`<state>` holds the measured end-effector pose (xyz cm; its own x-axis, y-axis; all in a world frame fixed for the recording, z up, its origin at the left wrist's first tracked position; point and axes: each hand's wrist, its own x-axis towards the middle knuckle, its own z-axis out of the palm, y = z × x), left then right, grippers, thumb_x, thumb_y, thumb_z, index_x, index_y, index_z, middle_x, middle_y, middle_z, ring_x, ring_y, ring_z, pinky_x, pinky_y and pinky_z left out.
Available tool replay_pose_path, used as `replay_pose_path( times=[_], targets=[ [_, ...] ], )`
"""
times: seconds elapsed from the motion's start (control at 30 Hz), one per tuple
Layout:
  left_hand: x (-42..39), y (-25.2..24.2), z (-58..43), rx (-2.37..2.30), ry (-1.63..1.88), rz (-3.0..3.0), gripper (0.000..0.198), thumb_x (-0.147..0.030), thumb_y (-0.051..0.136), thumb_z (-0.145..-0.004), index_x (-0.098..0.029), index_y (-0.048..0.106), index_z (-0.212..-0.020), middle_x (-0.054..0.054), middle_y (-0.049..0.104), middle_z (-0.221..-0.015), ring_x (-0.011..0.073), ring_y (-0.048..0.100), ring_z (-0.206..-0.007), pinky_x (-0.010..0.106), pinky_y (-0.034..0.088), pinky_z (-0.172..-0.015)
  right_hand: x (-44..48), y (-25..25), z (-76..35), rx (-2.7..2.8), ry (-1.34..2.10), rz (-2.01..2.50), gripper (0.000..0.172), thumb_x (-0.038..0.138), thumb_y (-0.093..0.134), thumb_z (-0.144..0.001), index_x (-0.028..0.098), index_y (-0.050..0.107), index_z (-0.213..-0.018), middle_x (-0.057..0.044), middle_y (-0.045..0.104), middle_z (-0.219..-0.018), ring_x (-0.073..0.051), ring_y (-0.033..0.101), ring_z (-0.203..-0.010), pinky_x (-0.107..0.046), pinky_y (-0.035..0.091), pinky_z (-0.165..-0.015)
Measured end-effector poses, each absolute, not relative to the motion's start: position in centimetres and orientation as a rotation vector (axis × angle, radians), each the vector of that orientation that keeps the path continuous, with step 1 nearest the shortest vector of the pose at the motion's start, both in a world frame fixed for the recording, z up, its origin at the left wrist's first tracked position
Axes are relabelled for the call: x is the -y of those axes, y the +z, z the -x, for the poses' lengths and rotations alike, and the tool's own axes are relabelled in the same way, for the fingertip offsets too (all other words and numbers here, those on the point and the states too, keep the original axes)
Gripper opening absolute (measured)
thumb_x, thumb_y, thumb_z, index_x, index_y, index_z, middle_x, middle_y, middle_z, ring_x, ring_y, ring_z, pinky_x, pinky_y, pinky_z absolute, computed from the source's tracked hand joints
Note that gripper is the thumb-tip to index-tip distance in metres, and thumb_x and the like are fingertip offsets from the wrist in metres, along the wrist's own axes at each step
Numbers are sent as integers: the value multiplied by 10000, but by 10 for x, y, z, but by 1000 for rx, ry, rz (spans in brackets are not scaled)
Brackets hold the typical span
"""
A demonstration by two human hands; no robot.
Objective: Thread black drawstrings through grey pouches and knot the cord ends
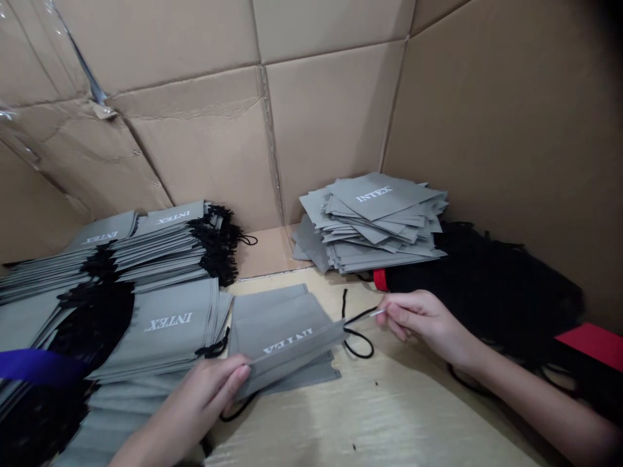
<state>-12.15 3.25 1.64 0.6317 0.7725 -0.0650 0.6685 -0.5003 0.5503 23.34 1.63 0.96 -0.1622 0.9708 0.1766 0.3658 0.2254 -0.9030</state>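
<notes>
A grey drawstring pouch [296, 347] with white INTEX lettering is pinched at its near left edge by my left hand [209, 395], thumb on top. My right hand [418, 318] is closed on a thin, pale needle-like tool [376, 313], off the pouch's right end. A black cord [360, 350] makes a loop at that end and runs toward the right fingertips; whether it is hooked on the tool is too small to tell. More grey pouches [270, 305] lie flat beneath the held one. Another dark cord end shows below my left fingers.
Stacked grey pouches with black cords [165, 259] fill the left side, a purple strip [39, 366] among them. A loose pile of grey pouches [379, 220] stands back right, beside a heap of black cords [487, 272] with red bands. Cardboard walls [321, 117] enclose the work surface.
</notes>
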Motion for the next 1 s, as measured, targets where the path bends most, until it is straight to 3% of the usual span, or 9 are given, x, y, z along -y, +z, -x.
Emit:
replay_pose_path(
  times=[0.17,0.27,0.5,0.83,1.0],
  targets=[
    [-38,13,121,-1075,467,-2133,413,-393,298,-924,-186,362,-571,-40,388,-536,98,393,-518,188,303,-509,-20,11,-241,1603,968,1299,464,549,476,-815,131,632,-687,36,407,-427,-101,333,-426,-252,226,-450],
    [-40,9,122,-1107,540,-2215,448,-362,329,-920,-172,400,-521,-32,423,-503,94,412,-496,193,293,-504,-24,10,-241,1551,1018,1289,480,567,501,-787,120,643,-684,32,415,-421,-98,322,-418,-251,218,-447],
    [-36,6,122,-1126,650,-2375,411,-312,341,-917,-163,470,-556,-21,495,-524,91,492,-498,180,312,-514,-27,5,-246,1429,1118,1290,491,588,558,-725,118,647,-613,19,439,-373,-83,307,-372,-244,177,-422],
    [-42,9,128,-1236,628,-2325,369,-332,313,-911,-191,355,-573,-44,365,-515,99,383,-476,189,290,-491,-30,14,-261,1348,988,1323,418,514,541,-759,151,652,-587,9,443,-361,-95,319,-366,-273,202,-432],
    [-50,8,135,-1279,578,-2245,365,-383,342,-885,-188,371,-578,-42,331,-538,109,364,-510,189,291,-495,-31,19,-271,1370,924,1363,368,453,542,-761,157,653,-573,11,416,-360,-100,304,-370,-286,175,-443]
  ],
)
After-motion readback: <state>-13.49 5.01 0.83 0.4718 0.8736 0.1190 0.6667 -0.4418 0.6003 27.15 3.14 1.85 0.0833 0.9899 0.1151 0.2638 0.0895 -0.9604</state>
